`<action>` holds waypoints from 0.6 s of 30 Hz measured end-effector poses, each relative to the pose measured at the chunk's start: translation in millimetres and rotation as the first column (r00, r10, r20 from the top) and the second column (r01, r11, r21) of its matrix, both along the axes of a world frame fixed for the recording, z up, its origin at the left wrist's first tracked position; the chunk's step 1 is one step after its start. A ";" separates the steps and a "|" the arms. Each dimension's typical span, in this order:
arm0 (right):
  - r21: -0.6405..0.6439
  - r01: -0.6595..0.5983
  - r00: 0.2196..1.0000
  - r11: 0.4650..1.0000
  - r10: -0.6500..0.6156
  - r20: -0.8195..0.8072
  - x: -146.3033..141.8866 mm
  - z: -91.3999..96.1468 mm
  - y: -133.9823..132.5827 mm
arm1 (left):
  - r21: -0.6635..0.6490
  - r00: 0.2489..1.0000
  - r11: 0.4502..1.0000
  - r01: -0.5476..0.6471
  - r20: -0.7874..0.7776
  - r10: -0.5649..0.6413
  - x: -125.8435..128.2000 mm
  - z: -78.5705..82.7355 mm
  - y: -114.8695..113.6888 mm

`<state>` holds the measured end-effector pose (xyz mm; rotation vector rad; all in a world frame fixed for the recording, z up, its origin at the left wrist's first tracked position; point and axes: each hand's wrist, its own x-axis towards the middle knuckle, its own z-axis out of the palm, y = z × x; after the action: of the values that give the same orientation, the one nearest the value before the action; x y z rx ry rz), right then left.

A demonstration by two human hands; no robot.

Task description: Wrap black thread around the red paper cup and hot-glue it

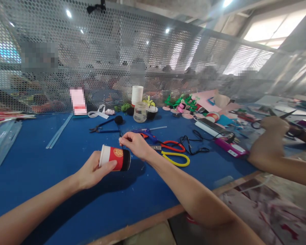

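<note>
My left hand (91, 172) is closed around a paper cup (114, 158), tipped on its side above the blue table. The cup is white at one end, red with a gold print in the middle and wrapped in black yarn at the other end. Just above the black part, my right hand (137, 144) pinches a strand of black yarn (120, 132). That strand runs up to a small black yarn ball (118, 119) lying on the table. Beside the ball are pliers (104, 130) with dark handles.
Scissors (175, 154) with red and yellow handles and a blue glue gun (149, 134) lie beyond my right wrist. A clear jar (140, 113) and stacked white cups (137, 95) stand near the perforated metal panel (102, 51). A co-worker's hand (274, 127) holds scissors at the right.
</note>
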<state>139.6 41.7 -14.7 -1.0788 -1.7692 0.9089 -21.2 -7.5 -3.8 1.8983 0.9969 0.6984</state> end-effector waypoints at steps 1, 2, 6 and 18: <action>-0.009 -0.006 1.000 1.000 0.006 0.010 -0.5 0.1 -0.7 | 0.003 1.000 1.000 -0.008 0.001 0.008 -0.3 -0.2 0.1; -0.022 -0.012 1.000 1.000 0.012 0.017 -1.0 0.2 -1.4 | 0.005 1.000 1.000 -0.018 0.004 0.018 -0.6 -0.4 0.2; -0.133 -0.019 1.000 0.991 0.020 0.009 -2.4 -0.4 -2.8 | 0.002 0.998 0.998 -0.057 0.019 0.057 -2.1 -2.1 1.3; -0.375 -0.130 0.991 0.918 0.119 -0.052 -3.4 -13.7 3.7 | -0.224 0.931 0.965 -0.138 0.302 0.204 2.1 -0.4 2.1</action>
<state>136.2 45.4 -28.3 -1.1933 -1.6931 1.3802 -19.1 -5.4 -4.2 1.4753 0.9876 0.9417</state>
